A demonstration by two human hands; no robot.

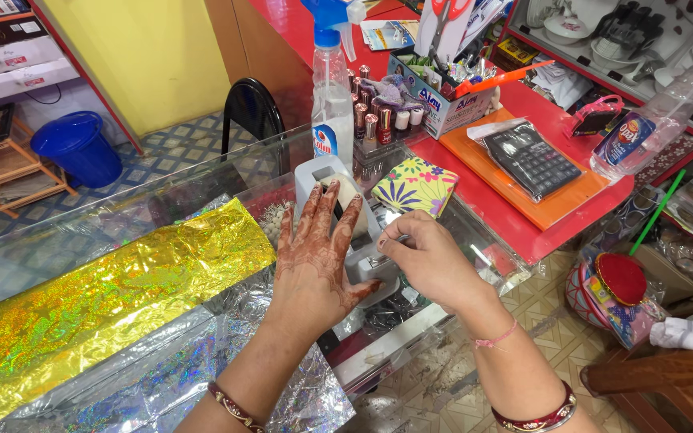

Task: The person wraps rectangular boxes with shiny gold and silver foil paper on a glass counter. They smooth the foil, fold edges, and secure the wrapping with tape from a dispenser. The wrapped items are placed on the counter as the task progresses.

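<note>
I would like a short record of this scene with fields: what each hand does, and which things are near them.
left hand: rests flat on the grey tape dispenser, fingers spread
right hand: pinches a strip of clear tape at the dispenser's front
surface: glass counter
left of hands: gold holographic foil sheet, silver foil under it
behind dispenser: spray bottle, flowered pouch
on the red shelf: calculator
</note>
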